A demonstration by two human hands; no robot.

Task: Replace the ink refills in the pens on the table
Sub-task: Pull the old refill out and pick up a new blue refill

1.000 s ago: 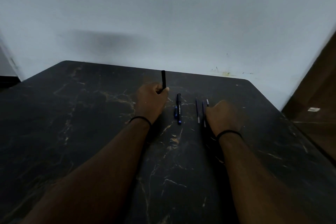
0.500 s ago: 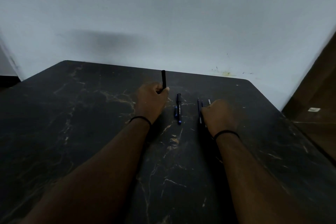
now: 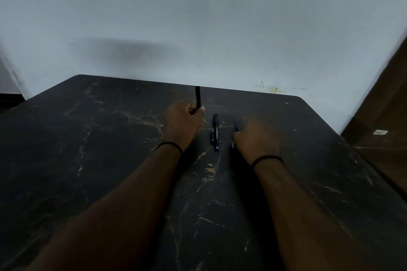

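My left hand (image 3: 184, 125) is closed around a black pen barrel (image 3: 198, 99) that stands upright out of the fist. A dark pen with a blue tip (image 3: 216, 131) lies on the black marble table (image 3: 88, 138) between my hands, a small blue cap (image 3: 212, 135) beside it. My right hand (image 3: 255, 141) is curled over the thin refills (image 3: 236, 126); only their far ends show past the fingers. The fingers look pinched on a refill, whose lower part is hidden under the hand.
A pale wall (image 3: 198, 28) rises just behind the table's far edge. A brown wooden panel (image 3: 383, 116) stands at the right beyond the table's corner. Both wrists wear a black band.
My right hand slid left and a little nearer over the refills, covering more of them. My left hand with the black barrel stayed in place.
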